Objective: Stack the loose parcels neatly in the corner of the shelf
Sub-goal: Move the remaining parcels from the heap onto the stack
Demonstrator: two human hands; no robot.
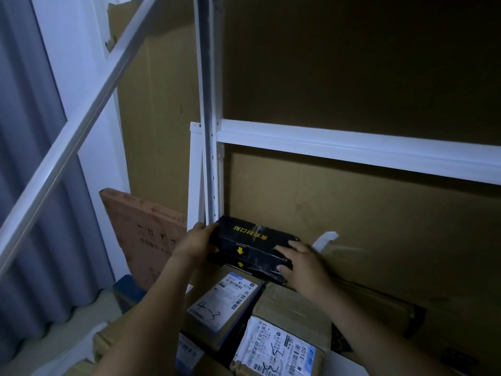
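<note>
Black parcel (pixel 254 244) lies tight against the shelf upright (pixel 210 172) in the corner, labelled parcels (pixel 226 302) at its 6 o'clock; left hand (pixel 196 241) wraps its 9 o'clock end, right hand (pixel 301 263) its 3 o'clock end, both grips pinching it, probably squaring it flush.

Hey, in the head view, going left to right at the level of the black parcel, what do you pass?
reddish cardboard sheet → left hand → black parcel → right hand → white strip
</note>
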